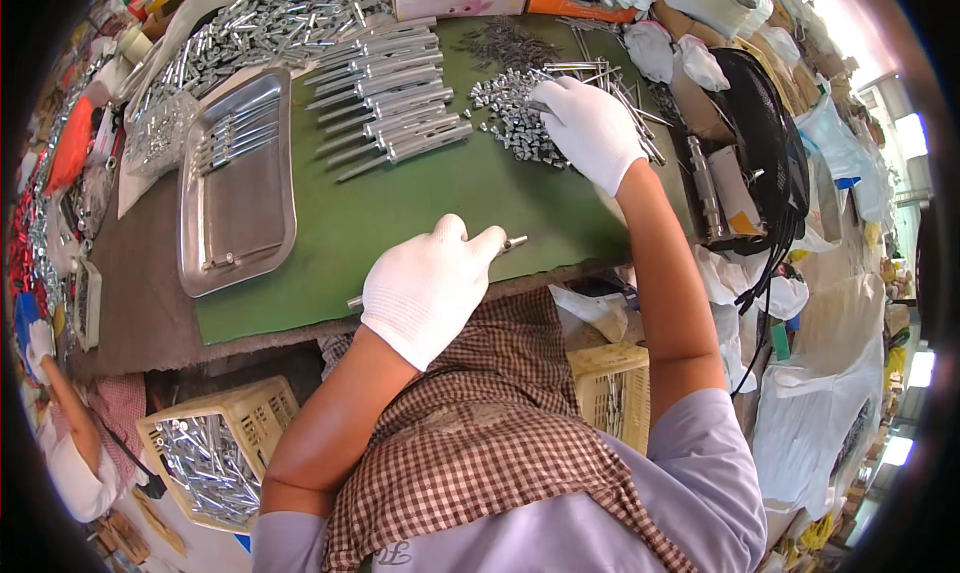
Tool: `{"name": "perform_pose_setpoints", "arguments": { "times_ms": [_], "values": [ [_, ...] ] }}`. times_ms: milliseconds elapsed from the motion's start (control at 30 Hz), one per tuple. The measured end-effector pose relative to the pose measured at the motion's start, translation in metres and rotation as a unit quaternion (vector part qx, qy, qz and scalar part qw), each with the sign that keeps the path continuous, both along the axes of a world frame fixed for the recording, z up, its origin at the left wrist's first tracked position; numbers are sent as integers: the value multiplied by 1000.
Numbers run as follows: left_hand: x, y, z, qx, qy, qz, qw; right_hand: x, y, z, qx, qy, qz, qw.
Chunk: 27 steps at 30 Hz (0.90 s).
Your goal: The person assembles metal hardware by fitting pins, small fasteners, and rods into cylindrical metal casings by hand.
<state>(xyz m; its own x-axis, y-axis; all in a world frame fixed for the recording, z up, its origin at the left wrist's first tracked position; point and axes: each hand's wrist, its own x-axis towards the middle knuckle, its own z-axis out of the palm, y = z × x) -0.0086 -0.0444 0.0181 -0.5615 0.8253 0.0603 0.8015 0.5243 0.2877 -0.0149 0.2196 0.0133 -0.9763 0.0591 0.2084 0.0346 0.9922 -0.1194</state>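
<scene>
Holding a slim metal rod (500, 245) clamped between thumb and fingertips at the near edge of the green mat (420, 213), the left hand (425, 285) seems mid-assembly, while the right hand (590, 128) curls its fingers together over a heap of small metal fittings (510, 118), apparently picking one. The next move likely calls for bringing a fitting to the rod's tip just beyond the left fingers. Past them lie finished rods in rows (390, 98) and a metal tray (240, 183); long loose pins (620, 88) under the right fingers could snag.
</scene>
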Motion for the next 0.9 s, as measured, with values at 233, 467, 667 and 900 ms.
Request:
{"name": "perform_pose_setpoints", "arguments": {
  "times_ms": [233,467,667,900],
  "values": [
    [1,-1,-2,23,5,-5,1000,22,-1,5,-114,112,-23,987],
    [0,-2,-1,22,-12,-3,1000,83,-74,14,-403,-7,26,915],
    [-2,-3,-3,41,-2,-21,999,84,-86,1,-220,30,53,974],
    [0,-1,2,8,-8,-1,1000,66,-47,-1,-241,91,-106,960]
  ]
}}
